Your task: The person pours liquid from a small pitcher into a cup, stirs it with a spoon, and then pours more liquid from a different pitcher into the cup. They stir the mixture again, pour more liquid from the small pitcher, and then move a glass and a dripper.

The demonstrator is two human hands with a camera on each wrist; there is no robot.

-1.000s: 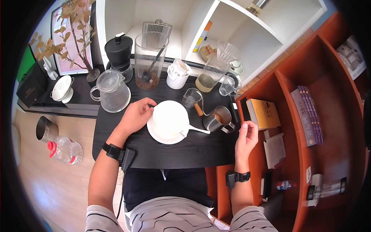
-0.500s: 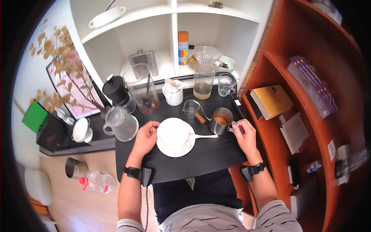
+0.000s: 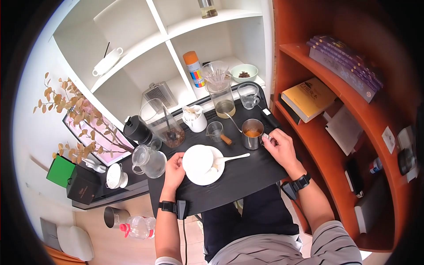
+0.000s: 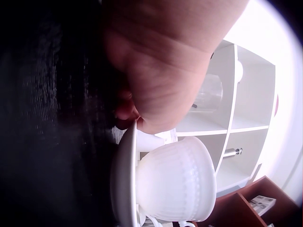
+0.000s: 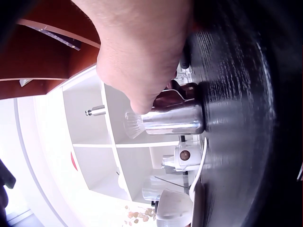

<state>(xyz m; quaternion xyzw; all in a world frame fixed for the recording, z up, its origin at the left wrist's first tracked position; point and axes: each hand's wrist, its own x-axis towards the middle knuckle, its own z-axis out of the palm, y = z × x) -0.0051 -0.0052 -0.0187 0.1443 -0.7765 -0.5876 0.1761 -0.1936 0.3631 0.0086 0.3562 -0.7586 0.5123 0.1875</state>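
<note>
- Clearly, the left hand [image 3: 174, 165] has its fingers [image 4: 125, 111] curled, and they pinch the rim of the white saucer [image 3: 196, 176] at its 9 o'clock side, probably to keep it steady.
- On this saucer stands the white cup [image 3: 197, 160], and a white spoon [image 3: 232, 157] lies toward 3 o'clock.
- The right hand [image 3: 279, 148] closes its fingers around the handle of the steel pitcher [image 3: 252, 132], which stands upright at 2 o'clock from the saucer and holds brown liquid.
- Both things rest on the black table [image 3: 240, 181].
</note>
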